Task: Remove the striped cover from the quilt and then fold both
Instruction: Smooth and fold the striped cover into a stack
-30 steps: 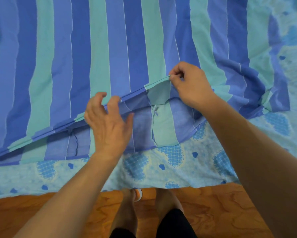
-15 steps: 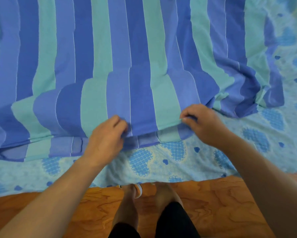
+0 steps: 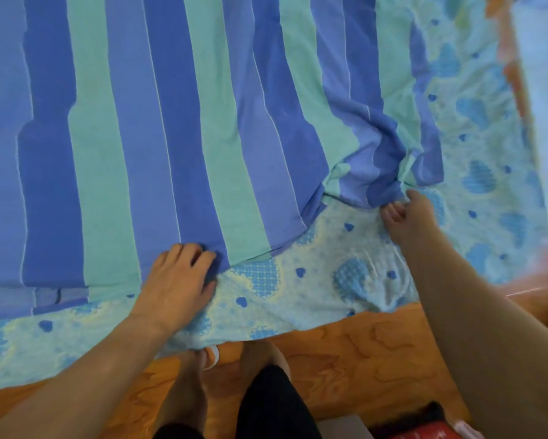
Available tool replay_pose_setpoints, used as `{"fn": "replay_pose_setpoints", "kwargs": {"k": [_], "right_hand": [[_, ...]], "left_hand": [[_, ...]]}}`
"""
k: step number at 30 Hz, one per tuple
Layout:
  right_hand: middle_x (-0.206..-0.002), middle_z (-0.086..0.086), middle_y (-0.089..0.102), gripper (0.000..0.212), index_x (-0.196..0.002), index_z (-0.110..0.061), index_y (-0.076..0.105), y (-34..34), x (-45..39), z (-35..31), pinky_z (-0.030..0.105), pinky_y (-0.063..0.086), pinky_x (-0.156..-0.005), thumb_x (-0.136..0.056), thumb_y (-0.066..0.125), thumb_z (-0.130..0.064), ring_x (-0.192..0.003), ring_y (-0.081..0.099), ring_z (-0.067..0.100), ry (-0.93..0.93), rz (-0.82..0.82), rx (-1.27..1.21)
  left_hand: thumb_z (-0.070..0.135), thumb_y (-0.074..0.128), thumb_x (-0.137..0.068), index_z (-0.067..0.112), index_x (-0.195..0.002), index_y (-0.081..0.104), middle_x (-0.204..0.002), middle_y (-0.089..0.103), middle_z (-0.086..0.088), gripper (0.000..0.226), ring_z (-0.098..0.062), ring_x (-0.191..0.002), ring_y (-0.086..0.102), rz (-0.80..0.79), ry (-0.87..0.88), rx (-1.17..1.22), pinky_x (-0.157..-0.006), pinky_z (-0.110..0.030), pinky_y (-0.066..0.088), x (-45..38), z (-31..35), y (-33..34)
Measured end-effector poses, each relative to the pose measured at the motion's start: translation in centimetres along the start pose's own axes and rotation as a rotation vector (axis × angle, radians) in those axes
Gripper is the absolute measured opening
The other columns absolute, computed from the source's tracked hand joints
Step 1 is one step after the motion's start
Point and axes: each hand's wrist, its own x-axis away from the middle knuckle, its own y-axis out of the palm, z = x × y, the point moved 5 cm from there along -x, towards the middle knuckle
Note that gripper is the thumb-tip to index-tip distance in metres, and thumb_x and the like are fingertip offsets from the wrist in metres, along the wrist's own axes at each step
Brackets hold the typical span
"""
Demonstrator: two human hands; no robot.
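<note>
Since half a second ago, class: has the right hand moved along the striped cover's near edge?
Yes. The right hand has left the spot near the left hand and gone rightward along the striped cover, now at its bunched corner over the heart-print sheet.

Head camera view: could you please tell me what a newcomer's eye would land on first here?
The striped cover in blue and teal bands fills most of the view, spread over a heart-print sheet showing along its near and right edges. Both hands are at the cover's near edge: the left hand grips the hem at centre, and the right hand reaches the bunched corner further right.
</note>
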Motion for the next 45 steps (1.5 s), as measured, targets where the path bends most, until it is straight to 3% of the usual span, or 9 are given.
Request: {"fn": "replay_pose_setpoints", "kwargs": {"k": [3, 12, 15, 23, 27, 31, 37, 40, 45], "right_hand": [[-0.088, 0.001, 0.073, 0.022, -0.104, -0.016, 0.067, 1.6, -2.5, -2.5, 0.031, 0.057, -0.087, -0.097, 0.052, -0.030, -0.081, 0.071, 0.018, 0.010, -0.170, -0.176], [-0.087, 0.001, 0.066, 0.012, -0.085, -0.012, 0.060, -8.5, -2.9, -14.4, 0.023, 0.055, -0.056, -0.093, 0.054, -0.019, -0.069, 0.066, 0.014, -0.379, 0.263, -0.083], [-0.078, -0.008, 0.048, 0.026, -0.076, -0.020, 0.044, -11.7, -5.0, -14.3, 0.012, 0.043, -0.040, -0.101, 0.038, -0.023, -0.058, 0.049, 0.001, -0.292, 0.243, 0.081], [-0.086, 0.000, 0.055, 0.058, -0.115, -0.024, 0.056, -11.7, -11.7, -9.3, 0.028, 0.056, -0.075, -0.082, 0.053, -0.072, -0.068, 0.057, 0.015, -0.024, 0.190, 0.184], [-0.152, 0.015, 0.031, 0.094, -0.149, -0.024, 0.033, -8.2, -8.5, -10.9, 0.041, 0.024, -0.115, -0.074, 0.062, -0.072, -0.139, 0.032, 0.033, -0.662, 0.274, 1.077], [-0.157, 0.018, 0.014, 0.094, -0.154, -0.022, 0.014, -4.7, -6.2, -6.7, 0.048, 0.029, -0.111, -0.079, 0.070, -0.031, -0.136, 0.026, 0.044, -0.820, 0.070, 1.560], [-0.113, 0.007, 0.059, 0.038, -0.126, -0.001, 0.058, -17.1, -9.1, -8.8, 0.026, 0.039, -0.081, -0.089, 0.055, -0.006, -0.098, 0.054, 0.019, -0.246, 0.468, 0.802], [-0.125, 0.008, 0.063, 0.039, -0.130, -0.006, 0.059, -20.1, -9.3, -9.8, 0.029, 0.046, -0.086, -0.093, 0.055, -0.018, -0.117, 0.059, 0.024, -0.108, 0.506, 0.836], [-0.144, 0.014, 0.040, 0.055, -0.147, -0.014, 0.035, -16.1, -4.7, -8.5, 0.037, 0.031, -0.110, -0.093, 0.046, -0.009, -0.137, 0.036, 0.032, -0.338, 0.633, 0.807]], "left_hand": [[0.020, 0.078, -0.070, 0.016, -0.115, 0.062, -0.106, 0.061, -0.006, 0.048, -0.032, -0.095, 0.057, -0.064, 0.006, -0.077, -0.079, -0.044, 0.046, -1.3, 1.1, 0.5], [-0.002, 0.084, -0.046, 0.013, -0.090, 0.056, -0.081, 0.058, -0.007, 0.054, -0.033, -0.072, 0.061, -0.180, -0.027, -0.150, -0.063, -0.043, 0.042, -0.9, 3.3, -0.3], [0.013, 0.077, -0.058, 0.011, -0.093, 0.059, -0.088, 0.054, -0.009, 0.039, -0.036, -0.079, 0.057, -0.134, 0.023, -0.188, -0.067, -0.045, 0.039, 0.0, 4.6, -0.6], [0.046, 0.042, -0.083, 0.010, -0.106, 0.063, -0.105, 0.058, -0.010, 0.047, -0.037, -0.095, 0.053, -0.056, -0.071, -0.182, -0.074, -0.051, 0.043, -1.4, 4.6, 0.7], [0.034, 0.041, -0.079, 0.010, -0.104, 0.062, -0.103, 0.058, -0.011, 0.041, -0.039, -0.088, 0.056, -0.072, 0.022, -0.208, -0.071, -0.050, 0.045, -2.6, 6.3, 0.7], [0.014, 0.080, -0.061, 0.008, -0.101, 0.064, -0.095, 0.061, -0.015, 0.044, -0.040, -0.081, 0.061, -0.147, 0.008, -0.254, -0.066, -0.049, 0.047, -3.5, 7.3, 1.2], [0.000, 0.074, -0.067, 0.009, -0.098, 0.062, -0.091, 0.062, -0.015, 0.034, -0.040, -0.083, 0.060, -0.138, -0.133, -0.291, -0.067, -0.047, 0.043, -3.3, 6.0, 0.6], [-0.005, 0.076, -0.059, 0.007, -0.092, 0.062, -0.083, 0.060, -0.017, 0.038, -0.041, -0.076, 0.060, -0.105, -0.120, -0.258, -0.062, -0.047, 0.044, -2.6, 5.0, 0.4], [0.028, 0.071, -0.080, 0.011, -0.107, 0.064, -0.096, 0.061, -0.010, 0.033, -0.038, -0.089, 0.058, -0.037, -0.069, -0.086, -0.072, -0.047, 0.050, -0.3, 3.6, 1.3]]}}
